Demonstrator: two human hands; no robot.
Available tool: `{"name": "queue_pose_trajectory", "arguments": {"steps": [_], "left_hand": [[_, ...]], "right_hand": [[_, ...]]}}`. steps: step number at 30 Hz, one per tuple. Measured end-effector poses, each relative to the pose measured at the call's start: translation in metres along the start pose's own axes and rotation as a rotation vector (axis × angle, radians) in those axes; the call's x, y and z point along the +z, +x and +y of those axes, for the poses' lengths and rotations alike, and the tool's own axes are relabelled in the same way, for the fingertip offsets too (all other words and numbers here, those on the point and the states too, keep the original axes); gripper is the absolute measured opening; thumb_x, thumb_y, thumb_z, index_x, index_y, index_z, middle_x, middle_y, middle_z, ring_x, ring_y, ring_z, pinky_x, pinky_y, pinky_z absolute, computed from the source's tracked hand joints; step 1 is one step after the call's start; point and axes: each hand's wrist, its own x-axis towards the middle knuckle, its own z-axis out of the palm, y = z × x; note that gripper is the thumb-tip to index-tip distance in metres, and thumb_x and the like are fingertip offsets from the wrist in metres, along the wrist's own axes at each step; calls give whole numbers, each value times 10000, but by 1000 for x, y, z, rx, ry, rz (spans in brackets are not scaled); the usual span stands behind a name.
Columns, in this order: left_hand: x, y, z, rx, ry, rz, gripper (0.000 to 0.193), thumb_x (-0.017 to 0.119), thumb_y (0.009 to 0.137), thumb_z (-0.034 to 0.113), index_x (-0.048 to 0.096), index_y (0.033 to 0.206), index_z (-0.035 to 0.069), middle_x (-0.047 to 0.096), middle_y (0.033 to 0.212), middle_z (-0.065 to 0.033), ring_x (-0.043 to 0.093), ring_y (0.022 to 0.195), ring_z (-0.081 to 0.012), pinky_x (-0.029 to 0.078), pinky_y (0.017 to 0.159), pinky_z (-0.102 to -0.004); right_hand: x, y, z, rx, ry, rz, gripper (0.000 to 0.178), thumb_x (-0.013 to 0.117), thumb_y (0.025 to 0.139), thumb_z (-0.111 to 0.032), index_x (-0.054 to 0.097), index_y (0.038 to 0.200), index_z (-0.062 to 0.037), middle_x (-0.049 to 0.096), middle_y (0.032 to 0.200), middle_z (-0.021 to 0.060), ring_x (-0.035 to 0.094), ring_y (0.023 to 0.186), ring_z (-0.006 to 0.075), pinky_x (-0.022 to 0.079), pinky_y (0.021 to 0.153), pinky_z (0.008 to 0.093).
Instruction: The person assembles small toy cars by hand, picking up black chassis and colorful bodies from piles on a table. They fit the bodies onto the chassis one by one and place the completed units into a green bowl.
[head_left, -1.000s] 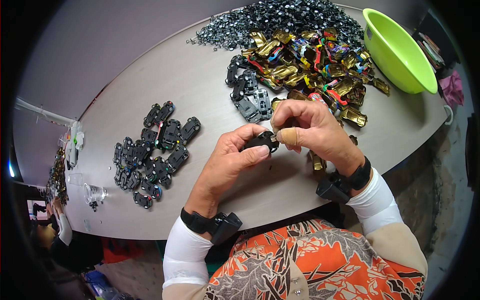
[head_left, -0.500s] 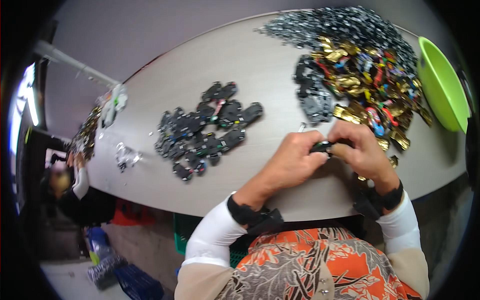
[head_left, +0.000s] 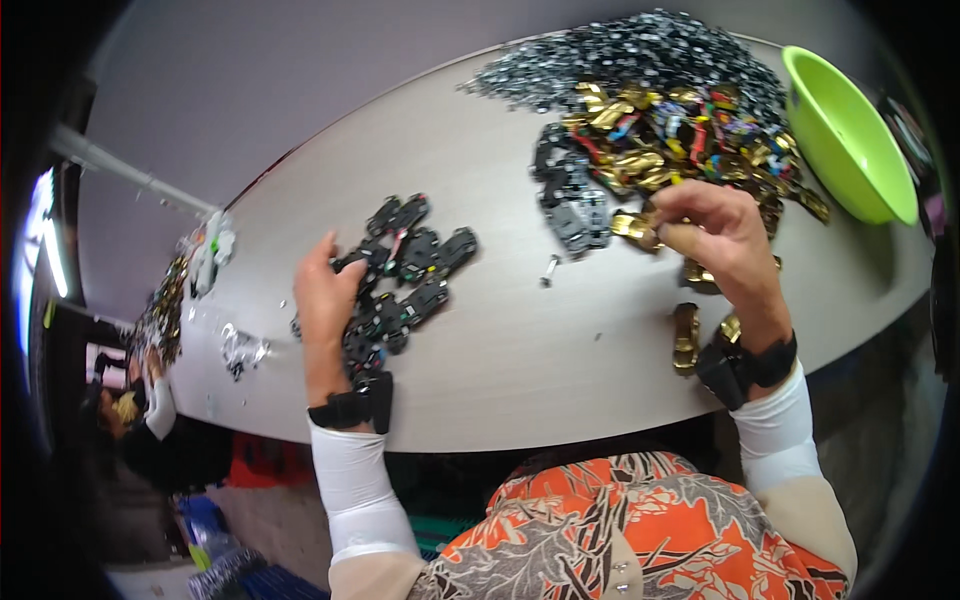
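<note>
My left hand (head_left: 325, 300) is at the left edge of a pile of dark toy cars (head_left: 395, 310), most with their black undersides up. Its thumb and fingers are apart beside a dark car and seem to hold nothing. My right hand (head_left: 722, 240) hovers at the near edge of a heap of gold toy car bodies (head_left: 640, 163). Curved and a little apart, its fingertips are next to one gold car body (head_left: 632, 230); whether they touch it is unclear. Two more gold bodies lie nearer me, one of them a gold car (head_left: 686, 338) by my right wrist.
Black and clear chassis parts (head_left: 570, 222) lie left of the gold heap. Behind it spreads a mound of small silvery-dark parts (head_left: 640, 65). A green bowl (head_left: 850, 135) stands at right. A clear plastic bag (head_left: 243, 350) lies at left, near another person (head_left: 155, 400) at work.
My hands were together on a small dark piece in front of me. They have parted: the left moved left to the dark cars, the right up to the gold bodies.
</note>
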Motion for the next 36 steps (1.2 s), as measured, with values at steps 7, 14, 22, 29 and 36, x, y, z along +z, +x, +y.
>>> {"name": "queue_pose_trajectory", "arguments": {"steps": [7,14,22,29,36], "left_hand": [[47,-15,144,510,-347,-241,318,601,708,-33,658,1007,61,628,1015,-100,593,911,-242,478,802,-303],[82,-11,187,762,-162,-311,290,684,645,-21,678,923,60,607,1012,-99,553,985,-275,463,843,-351],[75,-14,172,411,-772,-99,63,595,741,-33,547,752,5,649,854,-119,622,764,-221,488,712,-301],[67,-44,166,-269,-1636,-830,123,555,748,23,440,738,65,623,899,-264,665,828,-340,584,653,-375],[74,-50,163,-380,-1742,-999,174,621,744,35,455,753,86,629,898,-214,661,831,-304,585,652,-399]], "right_hand": [[-11,3,10,46,176,128,159,586,782,40,608,938,18,630,779,42,585,634,68,465,578,178],[-18,6,10,56,101,226,190,583,799,-10,573,987,13,600,778,20,508,588,38,380,499,172],[-13,-1,10,26,-212,92,133,544,751,36,586,878,41,574,706,26,493,645,60,417,583,221],[-5,-7,9,30,-377,-44,166,554,726,20,604,884,19,563,645,93,518,561,156,418,546,285],[-14,-40,-17,-53,-790,-108,198,540,681,11,590,872,-8,582,689,182,570,677,386,440,602,454]]}}
